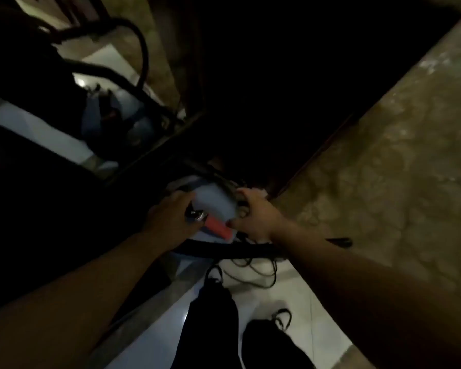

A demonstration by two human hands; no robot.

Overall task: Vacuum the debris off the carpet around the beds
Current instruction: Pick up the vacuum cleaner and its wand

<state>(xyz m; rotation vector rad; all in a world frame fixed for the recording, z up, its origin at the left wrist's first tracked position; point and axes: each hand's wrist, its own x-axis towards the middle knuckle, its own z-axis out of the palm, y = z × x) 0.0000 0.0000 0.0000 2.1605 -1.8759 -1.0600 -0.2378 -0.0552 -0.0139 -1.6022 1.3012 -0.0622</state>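
Observation:
The scene is dim. A grey-blue vacuum cleaner body [214,203] with a red switch [218,227] sits on the floor in the middle of the view. My left hand [171,217] curls over its left side beside a shiny metal fitting [196,215]. My right hand [253,214] grips its right side, fingers curled among dark cords. A thick black hose [224,247] runs under both wrists. Loose black power cord [253,272] lies looped on the white tile floor [304,296] just in front of my legs.
A mottled brown wall or panel [370,169] fills the right side. A mirror-like surface [112,115] at upper left shows a reflection of the vacuum and hose. A dark opening lies straight ahead. My dark trouser legs [210,328] stand on the tile at the bottom.

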